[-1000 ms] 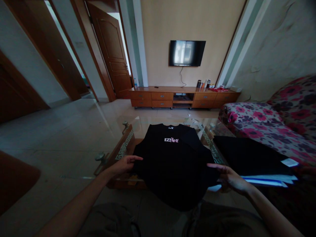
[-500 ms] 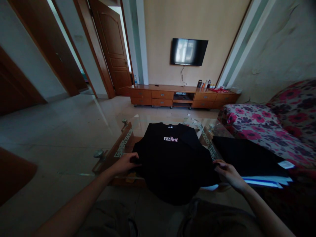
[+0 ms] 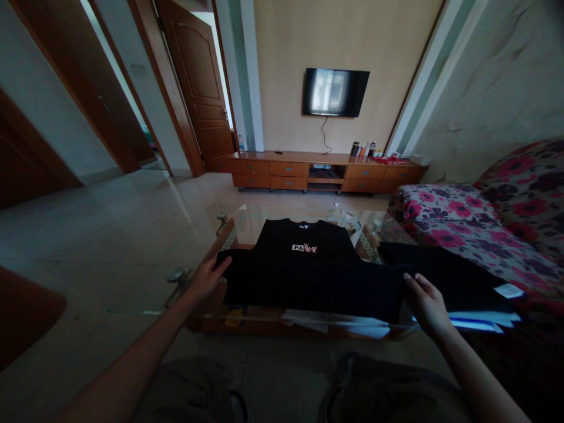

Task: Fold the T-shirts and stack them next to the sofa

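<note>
A black T-shirt (image 3: 308, 282) with a small white and pink print on its chest lies on the glass coffee table (image 3: 207, 226), collar toward the far side. Its lower part is raised and doubled back into a wide band below the print. My left hand (image 3: 207, 282) pinches the left end of that band. At the right end, the fingers of my right hand (image 3: 425, 299) are closed on the cloth. To the right of this hand lies a stack of folded dark clothing (image 3: 440, 276), with pale blue and white edges showing beneath.
White papers and a small yellow item (image 3: 233, 317) show under the glass. A flowered sofa (image 3: 445, 202) stands at right. Beyond the table are a low wooden cabinet (image 3: 286, 169) with bottles and cans on it, and a wall-mounted television (image 3: 337, 93).
Both hands have lifted the shirt's lower part and brought it up and away from me. The hem no longer hangs over the near table edge, and the papers beneath the glass now show.
</note>
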The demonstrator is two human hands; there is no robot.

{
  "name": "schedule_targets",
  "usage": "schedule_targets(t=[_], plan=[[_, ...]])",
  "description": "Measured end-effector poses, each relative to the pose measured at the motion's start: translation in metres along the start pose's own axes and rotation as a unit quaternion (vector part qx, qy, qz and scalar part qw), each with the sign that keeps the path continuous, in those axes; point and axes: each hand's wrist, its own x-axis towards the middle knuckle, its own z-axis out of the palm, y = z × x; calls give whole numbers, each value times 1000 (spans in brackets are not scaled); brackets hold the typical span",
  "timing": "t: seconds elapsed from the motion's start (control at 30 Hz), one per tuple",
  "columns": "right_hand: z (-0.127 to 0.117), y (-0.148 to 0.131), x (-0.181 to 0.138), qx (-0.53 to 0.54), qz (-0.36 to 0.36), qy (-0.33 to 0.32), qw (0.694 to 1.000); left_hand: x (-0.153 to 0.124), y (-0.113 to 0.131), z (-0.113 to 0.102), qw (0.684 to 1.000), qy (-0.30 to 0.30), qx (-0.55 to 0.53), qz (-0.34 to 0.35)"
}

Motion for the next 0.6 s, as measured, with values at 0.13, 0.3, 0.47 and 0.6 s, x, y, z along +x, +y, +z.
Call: schedule_targets(t=[0.13,0.3,0.47,0.6], plan=[[2,-4,-1,27,26,-37,999,0,3,-5,999,8,-45,-8],[9,-6,-3,17,50,-101,993,-4,15,-1,996,-11,-77,-34],[-2,-24,-8,38,44,-60,996,-13,28,-17,975,-34,-198,-91],[-29,-33,-14,67,85,-21,994,-23,26,-54,957,-50,-268,-99]])
